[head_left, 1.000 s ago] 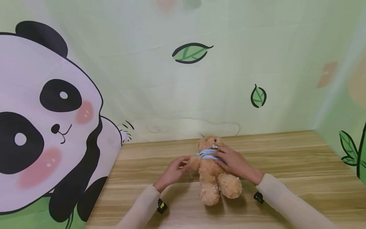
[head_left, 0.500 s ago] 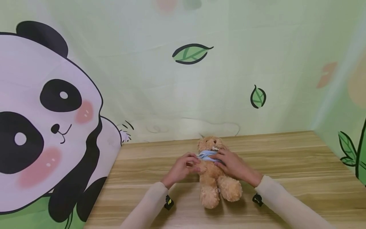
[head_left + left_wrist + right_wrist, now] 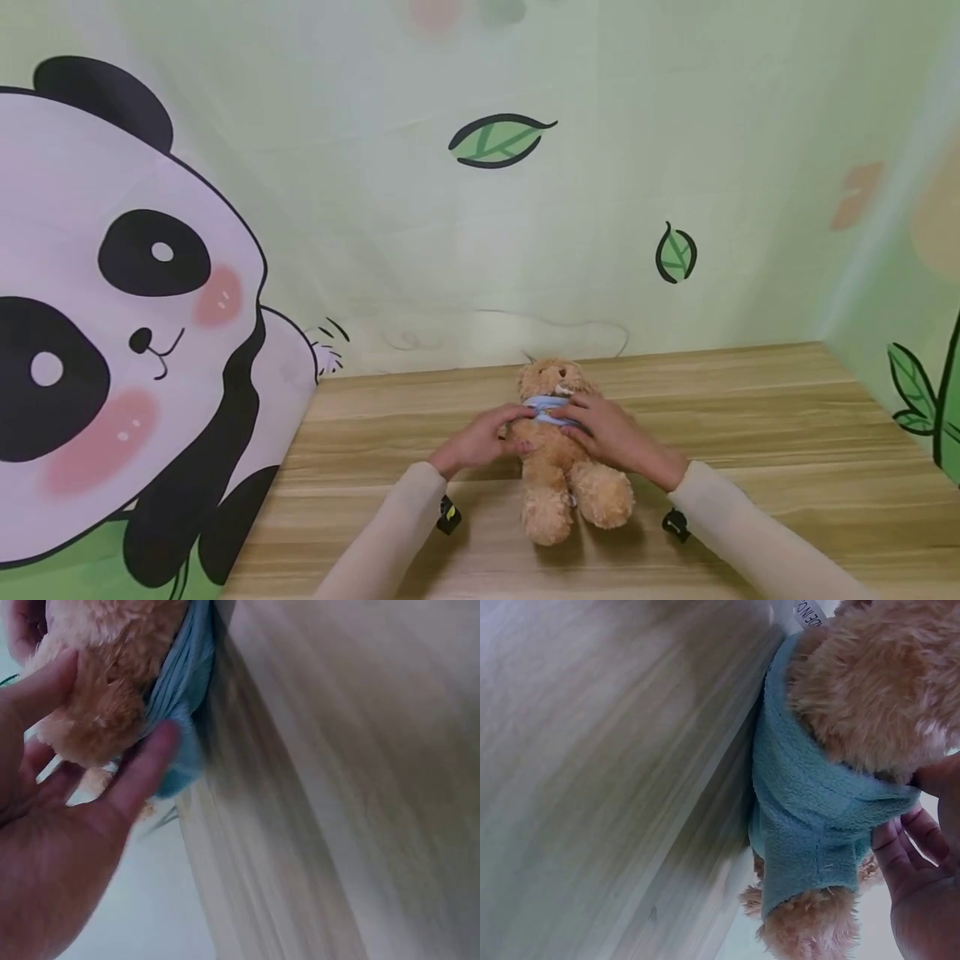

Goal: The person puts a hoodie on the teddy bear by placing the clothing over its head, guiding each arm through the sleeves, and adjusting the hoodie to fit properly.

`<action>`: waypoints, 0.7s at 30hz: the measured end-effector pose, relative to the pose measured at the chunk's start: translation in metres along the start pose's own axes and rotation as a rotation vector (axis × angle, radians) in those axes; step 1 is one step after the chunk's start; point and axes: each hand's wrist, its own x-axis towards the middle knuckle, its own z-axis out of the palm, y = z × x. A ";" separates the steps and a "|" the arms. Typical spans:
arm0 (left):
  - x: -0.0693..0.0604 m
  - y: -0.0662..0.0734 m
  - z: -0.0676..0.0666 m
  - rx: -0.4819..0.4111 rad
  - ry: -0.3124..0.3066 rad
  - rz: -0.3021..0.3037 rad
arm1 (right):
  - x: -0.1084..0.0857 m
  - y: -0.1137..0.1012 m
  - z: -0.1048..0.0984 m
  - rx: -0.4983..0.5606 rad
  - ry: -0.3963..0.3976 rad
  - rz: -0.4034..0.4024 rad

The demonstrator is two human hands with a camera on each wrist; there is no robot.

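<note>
A light-brown teddy bear [image 3: 551, 462] lies on its back on the wooden table, legs toward me. A blue shirt [image 3: 810, 817] is bunched around its chest; in the right wrist view one sleeve covers part of an arm. My right hand [image 3: 618, 433] pinches the shirt's hem between thumb and fingers, on the bear's right side as I see it. My left hand [image 3: 480, 437] is around the bear's other arm, thumb on the fur. In the left wrist view that furry arm [image 3: 97, 724] is outside the shirt, and a blurred finger touches the blue cloth.
The wood-grain table [image 3: 375, 433] runs back to a pale green cloth backdrop [image 3: 375, 208] with leaf drawings. A large printed panda [image 3: 150, 333] fills the left side. In the right wrist view a white label [image 3: 808, 613] shows by the bear.
My left hand has moved right and inward, from the paw's tip to around the arm beside the shirt. My right hand has stayed at the hem with hardly any movement.
</note>
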 end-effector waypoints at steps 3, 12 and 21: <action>0.001 -0.001 -0.003 0.021 -0.058 -0.034 | 0.001 0.001 0.000 0.011 -0.009 0.007; 0.010 0.004 0.004 -0.085 -0.015 -0.060 | -0.001 0.000 0.000 0.024 -0.044 0.020; 0.016 0.012 0.009 0.161 0.075 0.063 | -0.003 0.003 0.004 0.024 0.008 -0.020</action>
